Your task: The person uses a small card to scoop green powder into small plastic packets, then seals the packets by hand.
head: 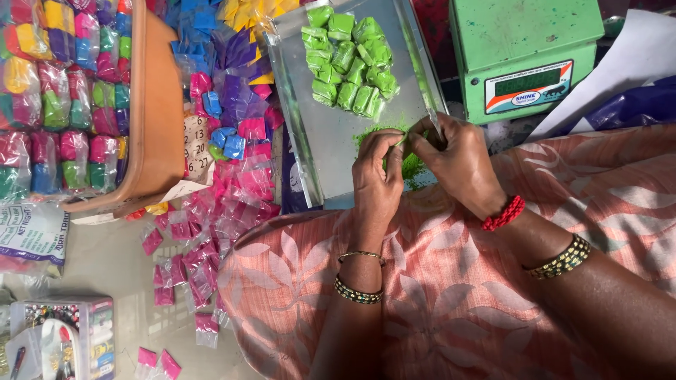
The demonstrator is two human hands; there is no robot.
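A bunch of little green packets (348,60) already sat done at the far end of the metal tray (320,141), maybe 20 or so, all puffy and folded shut. So a good part of the green work looked finished. A small heap of loose green powder (410,165) lay on the tray right by the hands, so I'd guess a bit more was left to pack, but not lots.

The left hand (377,179) and right hand (458,165) were close together over the tray's near end, fingertips almost touching. Both were pinched shut on one small packet (403,141) held between them (it was mostly hidden by the fingers, so I couldn't tell if it was full yet or being folded). The thumbs and first fingers did the pinching; the other fingers curled in. The right hand also touched the tray's right rim.

Other stuff nearby: a big scatter of pink, purple and blue packets (225,162) on the floor left of the tray, an orange tub (158,105) w/ bundles of mixed-colour packs beside it, and a green weighing scale (524,56) to the right. The person's lap had a peach cloth with leaf shapes (451,281) over it.
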